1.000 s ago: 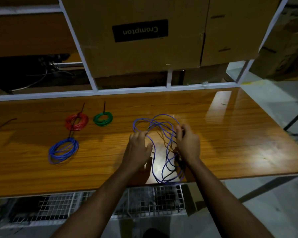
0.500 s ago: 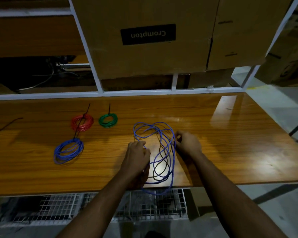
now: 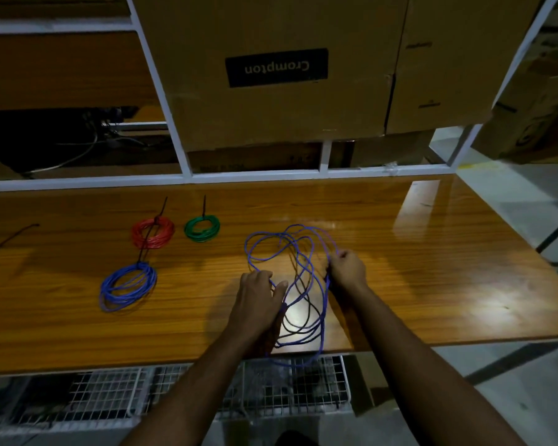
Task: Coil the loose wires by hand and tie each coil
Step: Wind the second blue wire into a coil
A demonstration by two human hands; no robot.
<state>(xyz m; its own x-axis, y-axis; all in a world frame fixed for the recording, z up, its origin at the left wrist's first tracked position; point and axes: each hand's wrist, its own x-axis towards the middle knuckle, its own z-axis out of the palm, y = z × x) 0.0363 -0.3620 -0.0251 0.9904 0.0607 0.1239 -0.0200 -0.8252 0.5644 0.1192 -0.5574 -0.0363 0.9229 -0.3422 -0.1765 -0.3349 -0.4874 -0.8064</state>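
A loose blue wire (image 3: pixel 298 284) sprawls in several uneven loops across the middle of the wooden bench (image 3: pixel 432 268), its near loops hanging past the near edge over a wire mesh rack (image 3: pixel 271 394) below. The left hand (image 3: pixel 258 300) lies palm down on the left side of the tangle, fingers curled over strands there, with the thumb stretched toward the right. The right hand (image 3: pixel 348 268) grasps the right side of the loops, fingers bent around a bunch of strands, a strand arching out past its knuckles to the far side. To the left lie three finished coils, each apart from the loose wire: a blue coil (image 3: pixel 128 286) nearest, a red coil (image 3: pixel 153 232) just beyond it, and a green coil (image 3: pixel 202 227) to the right of the red one. A black tie sticks up from the far edge of both the red and the green coil. A spare black tie (image 3: pixel 10 238) lies alone near the left edge of the bench. Beyond the far edge runs a white metal frame (image 3: pixel 239 177), and behind it stands a cardboard box (image 3: pixel 271 75) with an upside-down "Crompton" label.
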